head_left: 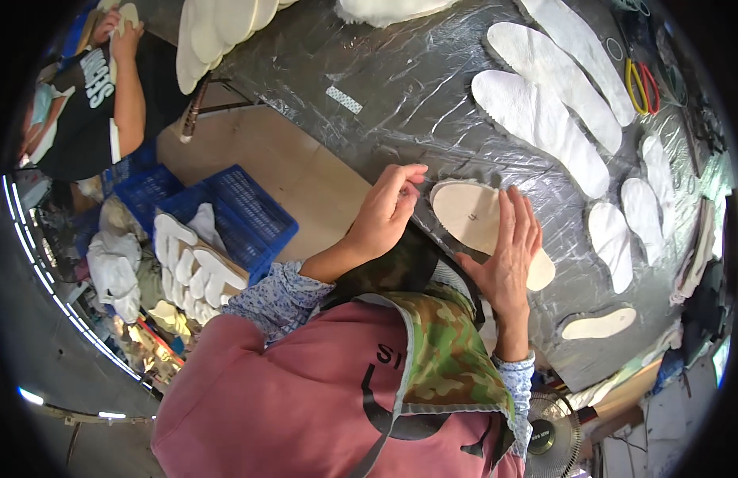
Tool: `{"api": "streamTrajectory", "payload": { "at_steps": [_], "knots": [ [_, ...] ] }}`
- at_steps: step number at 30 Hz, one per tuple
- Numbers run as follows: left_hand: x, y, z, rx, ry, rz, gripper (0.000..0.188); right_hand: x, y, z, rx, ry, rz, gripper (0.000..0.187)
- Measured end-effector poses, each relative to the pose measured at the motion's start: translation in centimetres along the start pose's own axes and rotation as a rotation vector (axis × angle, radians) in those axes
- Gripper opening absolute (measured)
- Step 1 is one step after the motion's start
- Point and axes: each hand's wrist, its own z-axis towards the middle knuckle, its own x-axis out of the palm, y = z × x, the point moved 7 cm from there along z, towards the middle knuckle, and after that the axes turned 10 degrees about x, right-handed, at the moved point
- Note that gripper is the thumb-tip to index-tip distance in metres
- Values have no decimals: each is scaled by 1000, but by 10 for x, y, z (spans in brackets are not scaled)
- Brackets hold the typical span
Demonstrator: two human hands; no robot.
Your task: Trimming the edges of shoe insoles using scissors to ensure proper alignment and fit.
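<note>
Head: right hand on insole

Ten o'clock in view: co-worker, black shirt. Nine: blue plastic crate. Two: yellow-and-red looped handles. Nearly five: round fan.

We see one beige insole — long, with rounded ends and a small dark mark on its face. It lies slanted near the edge of the dark table, broad end toward upper left; its middle is partly hidden from us.
</note>
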Motion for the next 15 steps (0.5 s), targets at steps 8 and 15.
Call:
{"api": "streamTrajectory", "payload": {
  "at_steps": [8,15],
  "knots": [
    [34,-44,16,641,146,582,48,29,2,-11,-20,-147,1,109],
    [77,0,9,618,498,794,65,62,-12,-10,-23,-170,50,108]
  ]
}}
